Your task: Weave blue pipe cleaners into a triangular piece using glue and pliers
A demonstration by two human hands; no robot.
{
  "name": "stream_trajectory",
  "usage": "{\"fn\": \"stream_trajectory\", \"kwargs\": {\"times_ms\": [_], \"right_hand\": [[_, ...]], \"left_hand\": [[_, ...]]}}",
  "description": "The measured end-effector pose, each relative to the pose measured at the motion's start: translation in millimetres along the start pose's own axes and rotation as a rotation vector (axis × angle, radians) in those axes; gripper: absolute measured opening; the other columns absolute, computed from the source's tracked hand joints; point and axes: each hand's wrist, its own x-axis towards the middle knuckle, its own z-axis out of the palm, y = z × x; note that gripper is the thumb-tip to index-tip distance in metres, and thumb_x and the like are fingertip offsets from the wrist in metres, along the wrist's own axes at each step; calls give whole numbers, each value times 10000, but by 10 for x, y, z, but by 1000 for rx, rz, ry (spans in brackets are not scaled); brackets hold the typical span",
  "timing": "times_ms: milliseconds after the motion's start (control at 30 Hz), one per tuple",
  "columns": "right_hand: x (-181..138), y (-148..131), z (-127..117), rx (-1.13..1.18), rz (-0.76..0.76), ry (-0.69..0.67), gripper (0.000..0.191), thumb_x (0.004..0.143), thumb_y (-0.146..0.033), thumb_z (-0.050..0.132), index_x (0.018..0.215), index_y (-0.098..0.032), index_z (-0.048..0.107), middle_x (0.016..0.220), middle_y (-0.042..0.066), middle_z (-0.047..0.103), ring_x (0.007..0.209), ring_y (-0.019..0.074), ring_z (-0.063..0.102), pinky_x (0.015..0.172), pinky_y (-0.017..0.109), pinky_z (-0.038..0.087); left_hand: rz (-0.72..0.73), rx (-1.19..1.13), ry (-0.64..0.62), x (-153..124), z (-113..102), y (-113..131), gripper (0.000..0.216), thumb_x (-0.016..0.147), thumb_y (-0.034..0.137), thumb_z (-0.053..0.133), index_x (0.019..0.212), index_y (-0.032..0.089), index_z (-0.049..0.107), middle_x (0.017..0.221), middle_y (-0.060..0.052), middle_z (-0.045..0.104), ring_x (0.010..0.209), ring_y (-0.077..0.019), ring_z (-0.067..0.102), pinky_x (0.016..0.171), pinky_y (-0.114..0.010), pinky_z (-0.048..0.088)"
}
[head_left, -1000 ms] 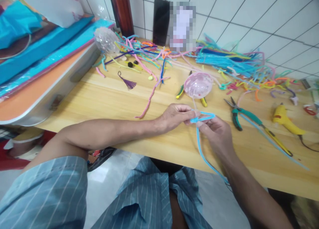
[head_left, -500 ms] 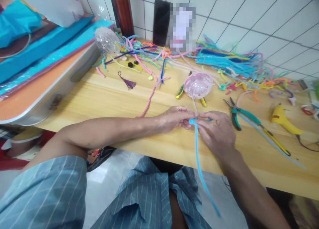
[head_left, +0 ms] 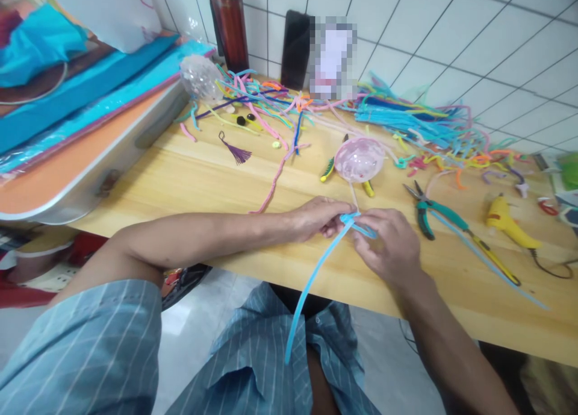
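Observation:
A light-blue pipe cleaner (head_left: 311,279) is wound into a small coil and loop between my hands, its long free end hanging past the table's front edge. My left hand (head_left: 318,216) pinches the wound part between thumb and fingers. On the other side, my right hand (head_left: 389,240) has its curled fingers on the blue loop. A thin pale strand runs up from the coil toward a clear pinkish dome (head_left: 360,160). Behind and under that dome lies a yellow-and-green handled tool (head_left: 328,170), partly covered.
Green-handled pliers (head_left: 440,213), a yellow glue gun (head_left: 510,222) and another blue pipe cleaner lie at the right. Many coloured pipe cleaners (head_left: 406,120) line the tiled wall. A purple tassel (head_left: 237,152) lies left of centre; a large tray (head_left: 90,192) stands at the left.
The pipe cleaner's free end has swung from the right to the left. A blue loop now shows between my hands, and my right fingers have shifted slightly.

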Motion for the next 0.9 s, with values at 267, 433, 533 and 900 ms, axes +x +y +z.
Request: {"fn": "stream_trajectory", "kwargs": {"times_ms": [267, 433, 533, 900], "right_hand": [[8, 0, 60, 231, 516, 91, 60, 907, -228, 706, 926, -266, 749, 830, 8, 781, 744, 192, 712, 720, 348, 568], [23, 12, 83, 544, 860, 92, 102, 838, -321, 750, 880, -232, 774, 694, -14, 736, 592, 161, 641, 569, 294, 509], [18, -16, 80, 529, 839, 76, 98, 834, -315, 754, 875, -231, 782, 722, -6, 763, 610, 161, 652, 602, 300, 514], [64, -62, 6, 589, 832, 73, 61, 851, -303, 740, 841, -243, 744, 738, -5, 753, 649, 167, 662, 633, 307, 532]], "left_hand": [[186, 248, 34, -85, -24, 34, 323, 960, 387, 570, 737, 167, 649, 572, 47, 486, 511, -92, 427, 532, -259, 323], [491, 349, 42, -118, -21, -26, 316, 794, 376, 823, 951, 166, 646, 908, 10, 656, 833, -116, 584, 794, -262, 459], [469, 288, -45, -90, -24, -81, 382, 807, 459, 825, 950, 155, 644, 895, -1, 668, 847, -123, 608, 835, -287, 474], [331, 51, -97, -63, -15, -62, 470, 639, 415, 958, 902, 142, 678, 847, 10, 722, 804, -104, 651, 854, -285, 497]]}}
